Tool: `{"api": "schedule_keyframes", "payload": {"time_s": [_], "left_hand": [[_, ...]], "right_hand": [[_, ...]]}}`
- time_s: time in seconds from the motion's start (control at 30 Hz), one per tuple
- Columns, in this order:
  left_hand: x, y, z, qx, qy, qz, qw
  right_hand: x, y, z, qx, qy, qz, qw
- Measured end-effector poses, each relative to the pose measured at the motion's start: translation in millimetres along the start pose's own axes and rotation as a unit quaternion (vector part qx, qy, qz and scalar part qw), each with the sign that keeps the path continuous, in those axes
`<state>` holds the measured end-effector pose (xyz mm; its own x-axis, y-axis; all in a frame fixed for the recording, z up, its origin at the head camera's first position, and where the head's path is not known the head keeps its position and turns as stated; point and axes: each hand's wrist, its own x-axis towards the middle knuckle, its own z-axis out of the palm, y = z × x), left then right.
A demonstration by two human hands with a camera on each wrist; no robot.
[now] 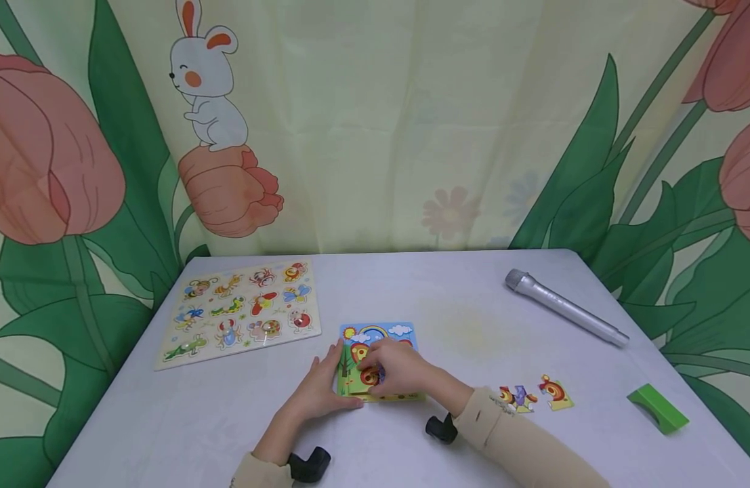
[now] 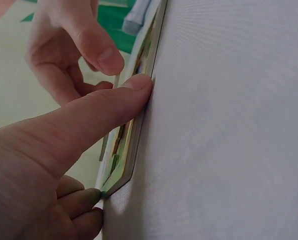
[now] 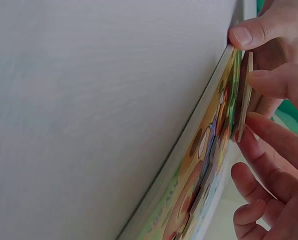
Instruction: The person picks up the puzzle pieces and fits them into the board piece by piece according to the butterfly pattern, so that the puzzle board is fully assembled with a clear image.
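A small, brightly printed jigsaw puzzle board [image 1: 381, 329] lies flat on the table in front of me, showing a rainbow and clouds. My left hand [image 1: 318, 388] spreads along its left side, with a straight thumb against the front edge in the left wrist view. Above the board, my right hand [image 1: 396, 368] pinches a thin puzzle piece [image 3: 246, 95] between thumb and fingers. The right wrist view shows that piece edge-on, tilted slightly over the board's left part, close to the left thumb. The right hand covers much of the picture.
Two loose puzzle pieces [image 1: 555, 393] lie beyond the right sleeve. Further right are a green arched block [image 1: 659, 408] and a silver microphone [image 1: 566, 308]. A larger insect puzzle board [image 1: 243, 318] lies at the back left of the white table [image 1: 185, 427]. A printed curtain [image 1: 375, 135] hangs behind.
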<state>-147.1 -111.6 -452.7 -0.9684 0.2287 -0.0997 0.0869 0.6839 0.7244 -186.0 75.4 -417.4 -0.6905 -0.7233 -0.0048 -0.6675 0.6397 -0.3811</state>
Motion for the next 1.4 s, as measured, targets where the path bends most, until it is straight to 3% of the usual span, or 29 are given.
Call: {"api": "schedule_keyframes", "payload": {"time_s": [0.8, 1.4], "left_hand": [[1.1, -0.1, -0.4, -0.001, -0.003, 0.013, 0.9999], [0.8, -1.4, 1.0, 0.002, 0.000, 0.019, 0.9998]], "right_hand": [[9.5, -5.9, 3.6, -0.010, -0.018, -0.007, 0.9998], [7.8, 0.2, 2.3, 0.054, -0.022, -0.006, 0.9983]]}}
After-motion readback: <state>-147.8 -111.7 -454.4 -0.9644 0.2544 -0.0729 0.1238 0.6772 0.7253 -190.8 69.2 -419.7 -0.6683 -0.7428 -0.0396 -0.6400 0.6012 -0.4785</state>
